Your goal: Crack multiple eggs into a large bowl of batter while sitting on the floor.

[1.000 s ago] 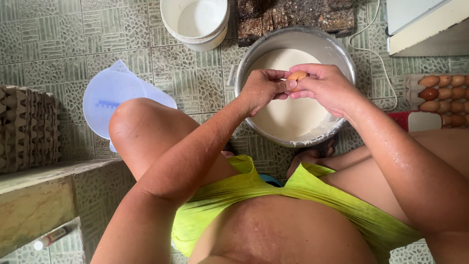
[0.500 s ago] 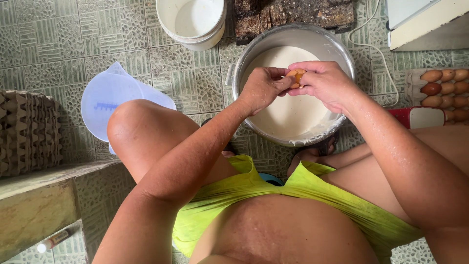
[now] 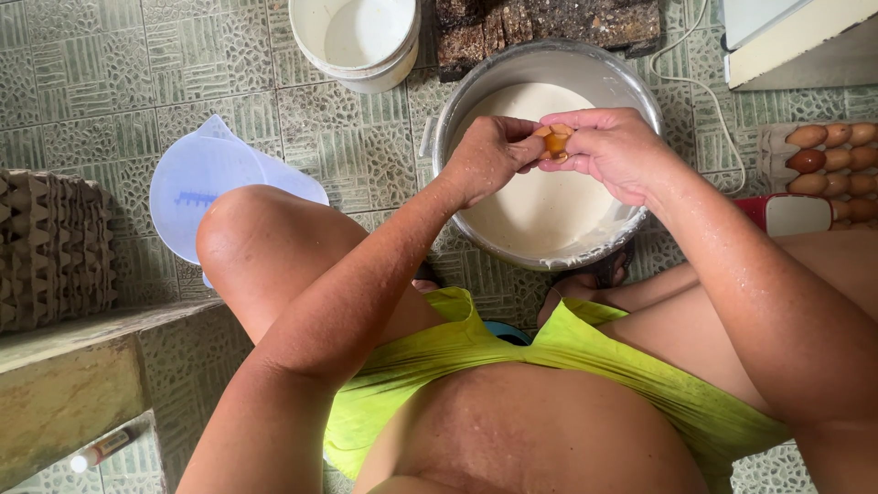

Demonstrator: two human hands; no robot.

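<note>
Taking the metal pot (image 3: 631, 87) of pale batter as the landmark, the far left holds a stack of grey egg cartons (image 3: 50, 247) on the tiled floor (image 3: 82, 82), cut off by the frame edge, with a stone ledge (image 3: 64, 384) below it and a small tube (image 3: 101, 448) lying at its foot. Nearer the pot sits a pale blue plastic jug (image 3: 197, 178), partly covered by the person's left knee. Up and to the left of the pot stands a white bucket (image 3: 366, 41), its top cropped. Just behind the pot lies a dark rough block (image 3: 549, 23), touching the pot's rim as far as can be told. The person's arms cross over the pot's near half and hide part of the batter. The left hand (image 3: 489, 160) and the right hand (image 3: 613, 151) meet over the pot's middle, both pinching a cracked egg (image 3: 556, 142) between thumbs and fingertips; the shell is small and mostly hidden, only an orange-brown patch showing between the thumbs. The egg hangs above the batter, not touching it. To the right of the pot a white cord (image 3: 704, 101) runs across the floor, then a tray of brown eggs (image 3: 828, 155) cut off at the edge, and a red and white container (image 3: 786, 215) below it.
</note>
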